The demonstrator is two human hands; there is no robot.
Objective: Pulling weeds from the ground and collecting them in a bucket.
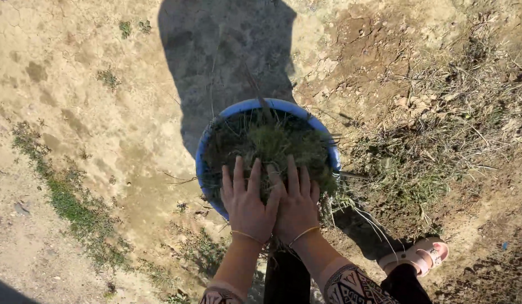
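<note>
- In the head view, a round blue tub [203, 152] sat on dry, cracked dirt [103, 101].
- The tub was full of cut grass [272, 141], green and stringy, with thin stems poking out.
- The left hand [247, 205] lay flat on the grass, fingers spread wide and gripping nothing.
- The right hand [296, 204] lay flat just beside it, touching it, fingers also spread and gripping nothing.
- Each wrist wore a thin gold bangle [247, 236].
- A dark shadow [227, 56] fell on the ground past the tub.
- Dry, tangled grass [441, 124] covered the ground on the right.
- A pink sandal [420, 256] with smooth straps stood on crumbly soil nearby.
</note>
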